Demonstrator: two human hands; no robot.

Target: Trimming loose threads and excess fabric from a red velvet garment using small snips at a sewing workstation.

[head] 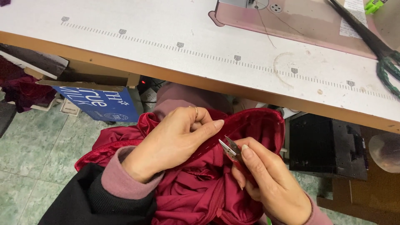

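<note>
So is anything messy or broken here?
A loose thread trails from the pink sewing machine across the white table, which has a faint ring stain. The red fabric is just bunched, not visibly torn.

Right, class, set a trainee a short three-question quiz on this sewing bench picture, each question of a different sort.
1. True or false: the right hand holds small snips against the red cloth.
2. Which hand pinches the cloth's edge? A) left hand B) right hand C) neither
3. Fill in: the big scissors lie on the ____ near its right end.

Key
1. True: the blades point at the seam beside the left thumb.
2. A: the left hand's thumb and fingers grip the folded edge.
3. Table: white, with a ruler strip along its front.
</note>
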